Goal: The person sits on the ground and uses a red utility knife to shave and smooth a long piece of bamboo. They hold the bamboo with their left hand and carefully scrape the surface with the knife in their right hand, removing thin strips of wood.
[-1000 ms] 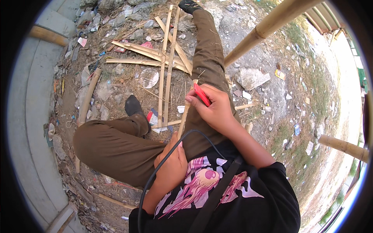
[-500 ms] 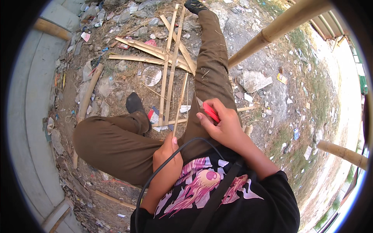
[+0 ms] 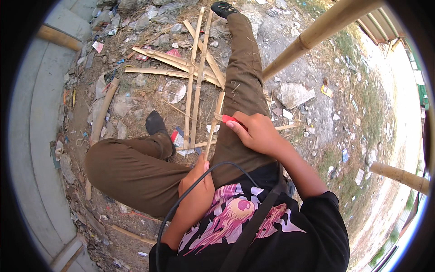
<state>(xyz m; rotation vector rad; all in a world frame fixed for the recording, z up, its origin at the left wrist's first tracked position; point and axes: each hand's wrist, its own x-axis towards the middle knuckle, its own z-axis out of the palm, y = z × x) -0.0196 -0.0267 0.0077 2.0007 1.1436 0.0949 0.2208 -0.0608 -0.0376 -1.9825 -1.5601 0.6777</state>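
Observation:
My left hand (image 3: 197,181) is closed round the near end of a narrow bamboo strip (image 3: 210,140), which points up and away between my legs. A knife with a red handle (image 3: 230,119) sits in my closed right hand (image 3: 259,133), just above my stretched right thigh. Its short blade lies across the upper part of the strip, seemingly touching it; the right hand hides most of the handle. Beyond the hands, several split bamboo strips (image 3: 192,79) lie crossed on the ground beside my right leg.
A thick bamboo pole (image 3: 312,36) slants up past my right leg. Another bamboo pole (image 3: 398,177) juts in at the right. A grey wall (image 3: 45,136) borders the left. Litter and stones cover the ground. A black cable (image 3: 181,201) loops over my left forearm.
My right hand has moved left with the knife, bringing its blade from above the thigh onto the bamboo strip. The strip now leans slightly further right, still in my left hand.

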